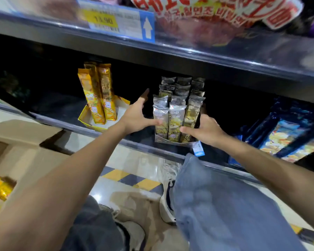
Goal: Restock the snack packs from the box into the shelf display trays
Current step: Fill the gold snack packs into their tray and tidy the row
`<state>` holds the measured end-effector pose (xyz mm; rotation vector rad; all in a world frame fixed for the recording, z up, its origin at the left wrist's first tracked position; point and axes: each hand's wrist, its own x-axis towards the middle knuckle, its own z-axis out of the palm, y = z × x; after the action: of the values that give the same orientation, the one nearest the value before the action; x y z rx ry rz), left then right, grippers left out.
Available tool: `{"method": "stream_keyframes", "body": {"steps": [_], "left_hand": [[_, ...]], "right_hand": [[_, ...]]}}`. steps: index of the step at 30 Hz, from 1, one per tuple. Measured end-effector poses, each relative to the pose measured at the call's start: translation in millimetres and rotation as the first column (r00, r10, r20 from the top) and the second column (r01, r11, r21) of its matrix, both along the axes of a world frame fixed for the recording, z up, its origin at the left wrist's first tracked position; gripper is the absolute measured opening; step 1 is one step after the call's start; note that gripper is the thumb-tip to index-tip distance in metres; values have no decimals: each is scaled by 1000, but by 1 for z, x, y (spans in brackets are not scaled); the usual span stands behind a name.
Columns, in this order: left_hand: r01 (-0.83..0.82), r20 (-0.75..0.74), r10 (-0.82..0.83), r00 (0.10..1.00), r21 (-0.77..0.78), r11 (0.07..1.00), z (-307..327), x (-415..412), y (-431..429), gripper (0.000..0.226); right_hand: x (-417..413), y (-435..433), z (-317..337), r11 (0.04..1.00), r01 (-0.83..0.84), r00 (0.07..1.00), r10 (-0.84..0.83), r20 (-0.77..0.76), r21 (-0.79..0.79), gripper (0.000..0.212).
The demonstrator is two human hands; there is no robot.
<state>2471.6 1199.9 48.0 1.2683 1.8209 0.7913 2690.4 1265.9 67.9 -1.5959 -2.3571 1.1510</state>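
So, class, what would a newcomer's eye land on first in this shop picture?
The left hand and right hand flank a grey tray full of silver snack packs at the lower shelf's middle. Left of it, a yellow tray holds only a few gold packs.
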Motion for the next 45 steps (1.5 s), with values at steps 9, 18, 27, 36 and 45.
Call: {"method": "stream_keyframes", "body": {"steps": [9,18,27,36,45], "left_hand": [[60,-489,-129,863,-154,986,80,7,-48,105],[-157,-747,-49,664,-203,967,157,-6,-163,100],[-543,-781,220,584,-174,822,215,-60,-357,96],[-807,-737,485,471,-137,575,202,-103,-514,94],[-822,-630,567,531,-220,526,53,-198,-528,90]], "right_hand": [[-3,-53,62,917,-99,987,43,153,386,78],[-75,-118,134,785,-520,854,472,218,336,103],[-184,-230,192,525,-794,597,768,231,306,91],[-288,-373,179,273,-908,367,885,287,319,87],[-408,-409,33,285,-940,333,886,322,186,65]]}}
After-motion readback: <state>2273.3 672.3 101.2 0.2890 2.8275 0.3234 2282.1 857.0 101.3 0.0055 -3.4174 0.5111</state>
